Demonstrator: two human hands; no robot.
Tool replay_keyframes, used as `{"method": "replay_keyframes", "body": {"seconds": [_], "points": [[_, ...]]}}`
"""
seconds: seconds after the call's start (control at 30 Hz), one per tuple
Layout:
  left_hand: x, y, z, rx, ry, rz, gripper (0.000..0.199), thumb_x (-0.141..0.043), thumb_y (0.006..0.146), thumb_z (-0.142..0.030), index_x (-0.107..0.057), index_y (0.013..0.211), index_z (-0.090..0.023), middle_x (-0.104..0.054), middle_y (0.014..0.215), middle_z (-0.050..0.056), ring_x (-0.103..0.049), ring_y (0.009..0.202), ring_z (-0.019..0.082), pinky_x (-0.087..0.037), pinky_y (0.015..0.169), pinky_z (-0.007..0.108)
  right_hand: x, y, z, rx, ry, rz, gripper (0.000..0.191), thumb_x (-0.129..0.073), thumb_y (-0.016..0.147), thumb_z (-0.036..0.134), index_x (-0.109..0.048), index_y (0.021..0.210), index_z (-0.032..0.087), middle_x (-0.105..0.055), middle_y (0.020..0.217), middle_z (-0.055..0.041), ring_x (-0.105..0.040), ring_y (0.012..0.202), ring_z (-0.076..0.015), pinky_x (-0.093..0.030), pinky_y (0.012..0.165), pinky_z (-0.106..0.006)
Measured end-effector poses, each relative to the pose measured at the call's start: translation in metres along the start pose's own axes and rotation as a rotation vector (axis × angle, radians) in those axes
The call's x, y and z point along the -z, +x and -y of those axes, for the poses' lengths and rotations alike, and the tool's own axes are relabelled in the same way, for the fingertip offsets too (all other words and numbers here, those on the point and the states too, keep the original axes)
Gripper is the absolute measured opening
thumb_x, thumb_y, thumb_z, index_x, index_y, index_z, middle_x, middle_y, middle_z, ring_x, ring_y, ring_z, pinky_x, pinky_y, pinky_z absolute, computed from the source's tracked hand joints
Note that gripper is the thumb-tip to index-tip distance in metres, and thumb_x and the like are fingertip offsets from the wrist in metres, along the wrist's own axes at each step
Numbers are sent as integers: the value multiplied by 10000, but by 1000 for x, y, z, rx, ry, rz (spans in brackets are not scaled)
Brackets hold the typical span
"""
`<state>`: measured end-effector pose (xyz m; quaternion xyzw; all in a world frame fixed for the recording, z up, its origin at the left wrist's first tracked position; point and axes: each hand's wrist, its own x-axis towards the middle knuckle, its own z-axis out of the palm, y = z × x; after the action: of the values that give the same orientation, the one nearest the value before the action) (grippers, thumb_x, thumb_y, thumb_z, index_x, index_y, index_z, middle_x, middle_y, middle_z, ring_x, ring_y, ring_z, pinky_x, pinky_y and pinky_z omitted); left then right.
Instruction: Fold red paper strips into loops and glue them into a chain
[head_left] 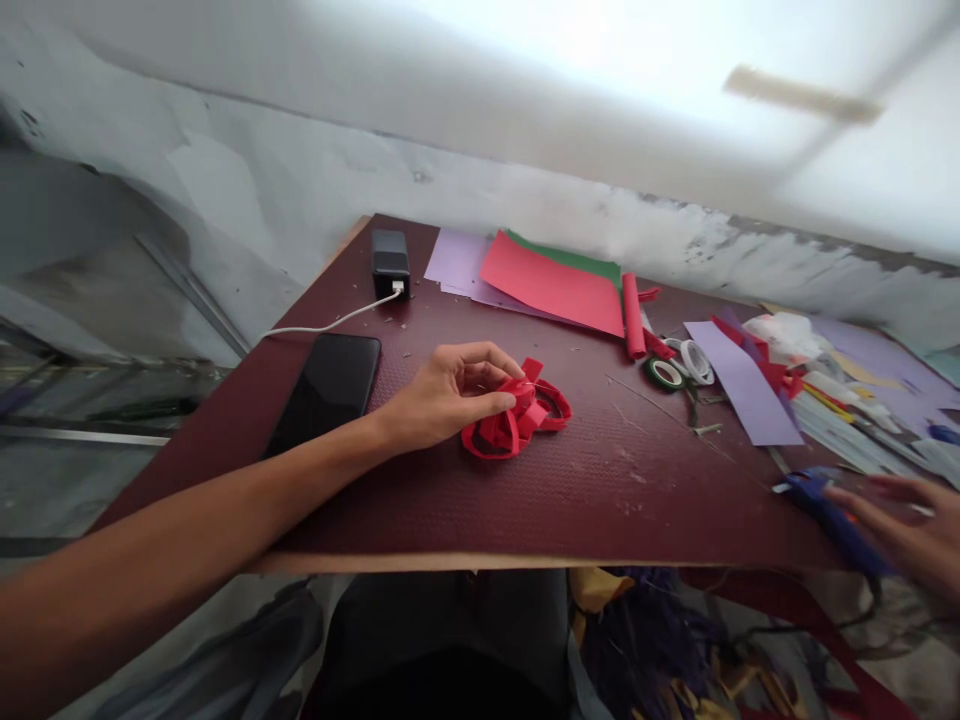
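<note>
My left hand (454,395) pinches a red paper flower (517,415) made of looped and folded strips, which sits on the dark red tabletop (480,510). Thumb and fingertips close on its upper left side. At the right edge of the table lies a blue hot glue gun (825,500), its nozzle pointing left. My right hand (911,515) is right beside the glue gun, slightly blurred, with its fingers apart. One of its digits overlaps the gun's body; whether it touches is unclear.
A black phone (326,385) and a power bank (390,262) with a white cable lie left. Red sheets (555,285), a red roll (634,315), tape rolls (664,374) and lilac paper (742,385) lie behind and right. Scraps (645,630) hang below the table edge.
</note>
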<state>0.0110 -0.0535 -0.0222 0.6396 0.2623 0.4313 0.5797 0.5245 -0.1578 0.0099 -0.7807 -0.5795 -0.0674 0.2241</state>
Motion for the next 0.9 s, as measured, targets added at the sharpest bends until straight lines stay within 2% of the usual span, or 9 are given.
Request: {"method": "replay_keyframes", "body": {"seconds": [0.1,0.17,0.23,0.37,0.47,0.6,0.73,0.8,0.9], "points": [[0,0,0,-8,14,-3,232,-852,842,-273,-722,993,-154,-818,957,80,-780,894,186,-609,814,289,8,4,54,-4,78,-22,211,-840,706,570,-747,759,388,-762,748,-147,-686,560,-321,-449,527,-484],[0,0,0,-12,20,-2,247,-862,837,-285,-727,997,-154,-817,965,81,-780,909,193,-615,829,297,3,8,103,141,247,12,170,-812,792,481,-791,856,325,-800,860,-142,-745,708,-301,-518,605,-446],[0,-1,0,-11,20,-4,257,-870,833,-290,-732,1001,-154,-812,964,79,-778,912,193,-618,836,300,-10,13,150,341,377,52,175,-780,850,437,-809,913,277,-796,839,-103,-738,729,-256,-545,649,-401],[-1,-1,-2,-20,1,-24,250,-880,826,-270,-736,993,-153,-796,952,66,-763,890,171,-615,817,277,-43,23,222,675,520,431,289,-725,947,446,-793,1134,237,-805,1051,-80,-721,886,-205,-566,789,-367],[-1,-1,-2,-19,-12,-30,256,-881,827,-275,-732,992,-147,-793,952,71,-759,882,173,-622,812,285,-59,30,257,805,572,628,261,-697,987,445,-801,1100,234,-793,1026,-65,-682,898,-190,-534,822,-358],[0,-1,-1,-21,-22,-22,256,-875,833,-282,-733,998,-145,-794,955,76,-765,889,181,-622,828,295,-70,38,279,905,673,720,208,-703,987,404,-775,905,227,-699,842,-21,-592,780,-161,-484,755,-328],[1,-2,0,2,-18,-8,229,-853,856,-271,-738,1011,-148,-801,980,80,-767,907,179,-610,833,282,-81,43,276,840,810,732,231,-694,992,394,-696,839,220,-633,820,-12,-557,748,-155,-459,706,-324],[1,-2,-1,23,-21,-8,220,-848,862,-267,-737,1011,-148,-803,973,77,-769,897,173,-603,821,269,-85,46,271,760,902,659,243,-703,977,397,-658,810,226,-609,804,-11,-541,743,-162,-452,692,-332],[1,-2,-3,44,-31,-7,204,-844,867,-253,-734,1004,-150,-804,956,72,-771,886,171,-605,805,262,-86,56,264,559,1177,431,258,-707,931,394,-586,753,252,-554,775,-5,-539,743,-179,-478,708,-358]]}}
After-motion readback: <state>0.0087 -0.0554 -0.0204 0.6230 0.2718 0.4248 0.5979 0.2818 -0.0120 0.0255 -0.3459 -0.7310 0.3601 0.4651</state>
